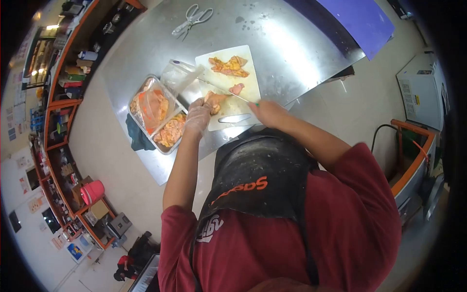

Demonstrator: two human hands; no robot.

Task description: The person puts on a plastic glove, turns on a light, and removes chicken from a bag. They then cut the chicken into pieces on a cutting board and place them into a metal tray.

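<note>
My left hand (197, 118), in a clear plastic glove, is closed on a piece of raw chicken (215, 101) at the left side of a white cutting board (248, 58). In my bare right hand (270, 113) is a long, thin-bladed knife (231, 93), its blade slanting across the board above that piece. A small pink scrap of meat (237, 88) lies beside the blade. Farther up the board is a heap of yellowish chicken skin and trimmings (228, 66). An oblong handle slot (234, 118) shows at the board's near edge.
Left of the board stands a metal tray (134, 108) of raw chicken pieces, partly covered by a clear plastic bag (177, 77). A dark cloth (137, 135) sits under its left side. Scissors (191, 22) lie on the steel table (287, 44); a purple sheet (359, 22) covers its far right.
</note>
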